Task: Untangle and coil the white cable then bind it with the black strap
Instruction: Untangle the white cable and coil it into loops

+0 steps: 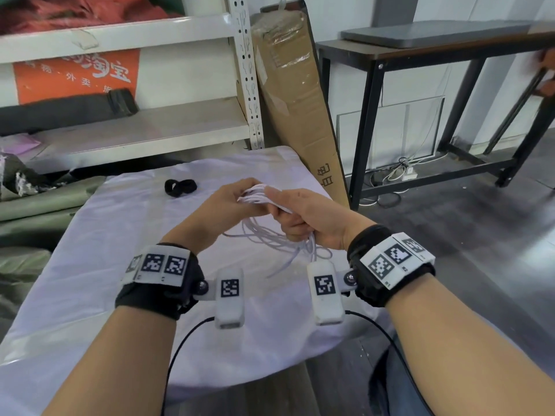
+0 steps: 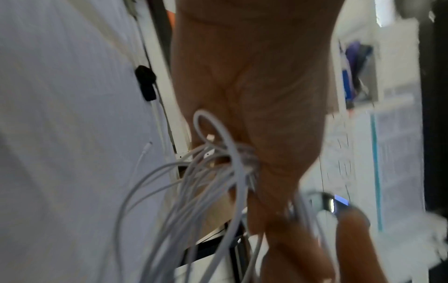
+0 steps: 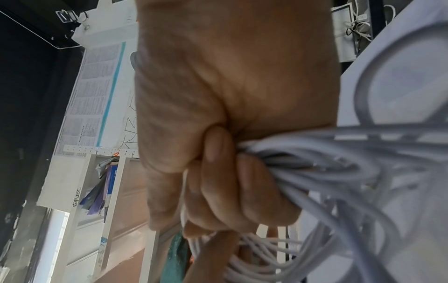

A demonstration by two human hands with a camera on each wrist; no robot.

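Note:
A bundle of white cable (image 1: 258, 196) is held above the white-covered table (image 1: 96, 265), its loose loops (image 1: 279, 240) hanging down to the cloth. My right hand (image 1: 295, 216) grips the bundle in a fist; in the right wrist view its fingers (image 3: 218, 183) curl round the white cable (image 3: 327, 172). My left hand (image 1: 223, 202) holds the far end of the bundle, and the left wrist view shows the cable (image 2: 218, 166) gathered against its palm (image 2: 254, 95). The black strap (image 1: 180, 186) lies on the cloth beyond my hands, seen also as the strap (image 2: 145, 84) at the left.
A white metal shelf (image 1: 126, 124) stands behind the table. A tall cardboard box (image 1: 297, 94) leans at the table's far right corner. A black-framed desk (image 1: 435, 85) stands to the right over a dark floor with cables.

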